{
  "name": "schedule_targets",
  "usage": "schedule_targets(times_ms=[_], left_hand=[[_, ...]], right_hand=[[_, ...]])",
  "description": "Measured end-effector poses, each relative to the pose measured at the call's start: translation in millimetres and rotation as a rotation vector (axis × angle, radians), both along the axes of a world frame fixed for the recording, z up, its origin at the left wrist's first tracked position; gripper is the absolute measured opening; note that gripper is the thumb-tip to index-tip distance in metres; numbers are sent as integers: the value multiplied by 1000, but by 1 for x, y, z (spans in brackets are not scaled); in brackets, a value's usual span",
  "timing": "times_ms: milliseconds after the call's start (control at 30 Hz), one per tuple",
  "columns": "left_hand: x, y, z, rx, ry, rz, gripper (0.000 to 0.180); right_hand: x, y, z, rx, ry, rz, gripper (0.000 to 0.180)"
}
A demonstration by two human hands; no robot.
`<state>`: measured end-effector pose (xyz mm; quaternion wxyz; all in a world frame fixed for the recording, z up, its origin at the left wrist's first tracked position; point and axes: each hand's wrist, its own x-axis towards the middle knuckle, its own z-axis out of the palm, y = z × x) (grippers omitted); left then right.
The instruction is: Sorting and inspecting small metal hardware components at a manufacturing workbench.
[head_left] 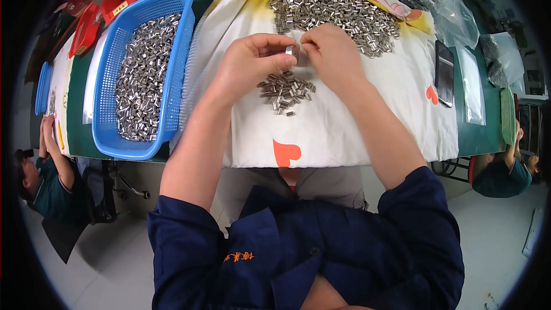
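Over the white cloth (396, 103), both hands are close together. My left hand (248, 64) is closed, pinching a shiny, round metal piece (292, 52) between thumb and fingers. Right beside that piece, my right hand (333, 57) has its fingertips pressed together; whatever they hold is too small or hidden. Just below the hands lies a small pile of short metal cylinders (284, 91), with a single one apart at its near side. A much larger heap of the same cylinders (333, 9) spreads across the far part of the cloth.
A blue basket (100, 103) full of metal cylinders stands to my left, red bins (86, 32) beyond it. On the right lie a phone (444, 73) and clear plastic bags (456, 20). Other people sit at the far left (51, 184) and far right (502, 175).
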<state>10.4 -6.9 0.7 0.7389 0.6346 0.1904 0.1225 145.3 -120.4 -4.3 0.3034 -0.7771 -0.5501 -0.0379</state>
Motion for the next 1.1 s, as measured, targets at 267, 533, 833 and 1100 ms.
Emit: schedule_targets(times_ms=[267, 533, 833, 1100], left_hand=[[-1, 4, -5, -61, -85, 49, 29], [-1, -2, -2, -53, -69, 62, 29], [-2, -4, 1, 60, -12, 7, 27], [1, -4, -2, 57, -14, 5, 24]], right_hand=[[-11, -11, 23, 93, 663, 174, 12], [-22, -9, 18, 213, 133, 155, 5], [-5, -13, 27, -68, 603, 130, 15], [8, -1, 0, 6, 183, -94, 14]])
